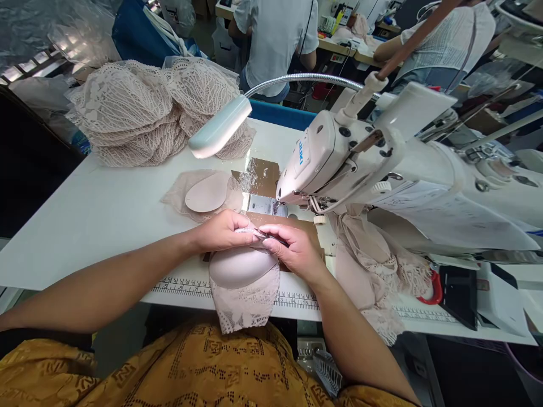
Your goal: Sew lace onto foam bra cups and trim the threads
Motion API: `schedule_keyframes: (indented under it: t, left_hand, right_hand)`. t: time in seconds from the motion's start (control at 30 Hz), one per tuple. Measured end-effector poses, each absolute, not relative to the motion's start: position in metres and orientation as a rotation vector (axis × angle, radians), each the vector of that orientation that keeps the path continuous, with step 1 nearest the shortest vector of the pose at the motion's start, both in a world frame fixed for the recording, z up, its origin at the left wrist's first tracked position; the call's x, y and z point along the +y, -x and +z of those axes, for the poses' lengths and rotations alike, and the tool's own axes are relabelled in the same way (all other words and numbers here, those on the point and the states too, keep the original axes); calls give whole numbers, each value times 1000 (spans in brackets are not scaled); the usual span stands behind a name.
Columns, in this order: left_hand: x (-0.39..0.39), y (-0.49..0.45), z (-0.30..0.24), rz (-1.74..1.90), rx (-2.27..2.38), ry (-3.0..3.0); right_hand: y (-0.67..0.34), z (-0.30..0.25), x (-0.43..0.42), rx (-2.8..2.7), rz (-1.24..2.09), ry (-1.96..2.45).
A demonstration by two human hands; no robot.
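A pale pink bra cup (241,268) with a lace panel hangs over the table's front edge. My left hand (220,230) is closed on the cup's upper edge, pinching it between thumb and fingers. Opposite it, my right hand (297,249) grips small dark thread snips (271,236), mostly covered by the fingers, with their tip at the pinched edge. Just behind my hands is the needle area of a white sewing machine (314,150). Another padded cup (207,192) lies on sheer fabric to the left of the needle plate.
Stacks of lace cups (127,113) stand at the back left. A white lamp (220,127) arches over the table. Sewn pieces (369,265) lie right of the machine, near red-handled scissors (433,288) and a black phone-like object (458,294). Two people sit beyond.
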State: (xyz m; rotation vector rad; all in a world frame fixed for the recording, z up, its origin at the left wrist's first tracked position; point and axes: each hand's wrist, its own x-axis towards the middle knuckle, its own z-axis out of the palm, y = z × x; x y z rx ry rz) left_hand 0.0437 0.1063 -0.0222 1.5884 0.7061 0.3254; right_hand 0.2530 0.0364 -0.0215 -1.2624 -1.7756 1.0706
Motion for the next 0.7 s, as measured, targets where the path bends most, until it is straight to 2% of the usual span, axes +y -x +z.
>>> schedule_keyframes:
  t: [0.43,0.57,0.7]
  left_hand:
    - [105,-46,-21,311,691,-1597]
    - [105,-36,-10,320,719,-1798]
    - [113,-20,11,536,997,-2137]
  right_hand:
    - [-249,-33,39,-1533,1002,1361]
    - [-254,-33,36,-1515,1015,1348]
    - [-253,-30,29,-1776,740,1376]
